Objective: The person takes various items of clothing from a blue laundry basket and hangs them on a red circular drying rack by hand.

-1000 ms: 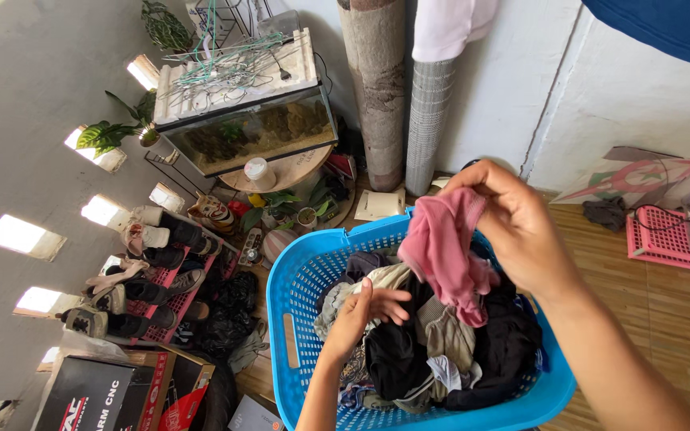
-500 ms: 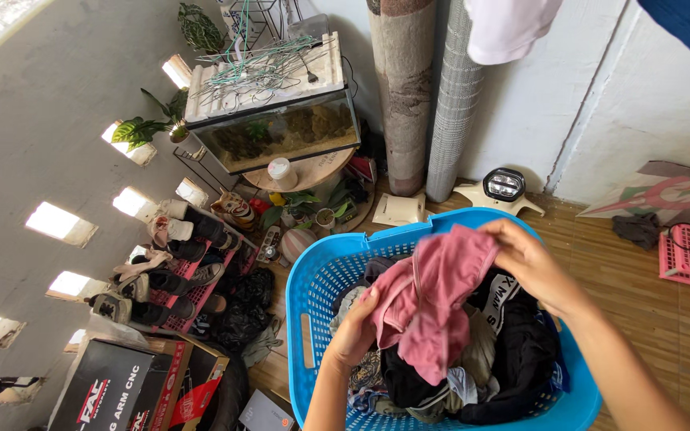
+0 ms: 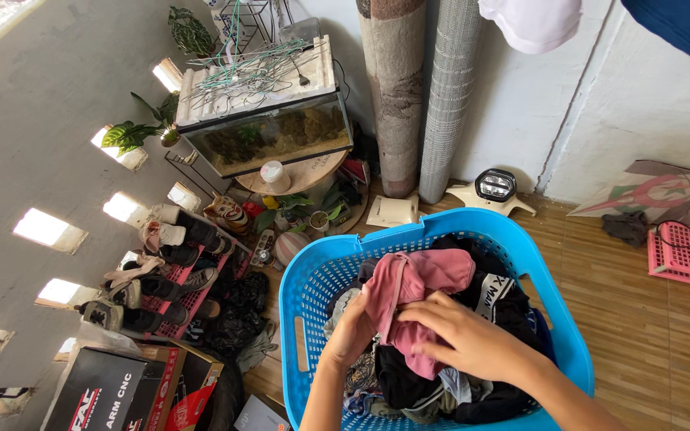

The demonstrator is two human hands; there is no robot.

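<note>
A blue plastic laundry basket [image 3: 513,243] full of dark and light clothes stands on the wooden floor. On top of the pile lies a pink garment [image 3: 417,279]. My left hand [image 3: 353,331] grips its left edge down inside the basket. My right hand [image 3: 461,339] lies over its lower part, fingers closed on the cloth. Black clothes [image 3: 509,307] fill the right side of the basket under my right wrist.
A fish tank [image 3: 269,136] on a round stand, two rolled rugs [image 3: 421,88] against the white wall, a pink shoe rack [image 3: 169,283] with shoes, a cardboard box [image 3: 121,391] at bottom left, a pink crate [image 3: 684,251] at right, clothes hanging overhead.
My right hand came down from the air with the pink garment onto the pile. My left hand took hold of the garment's edge. The view shifted slightly.
</note>
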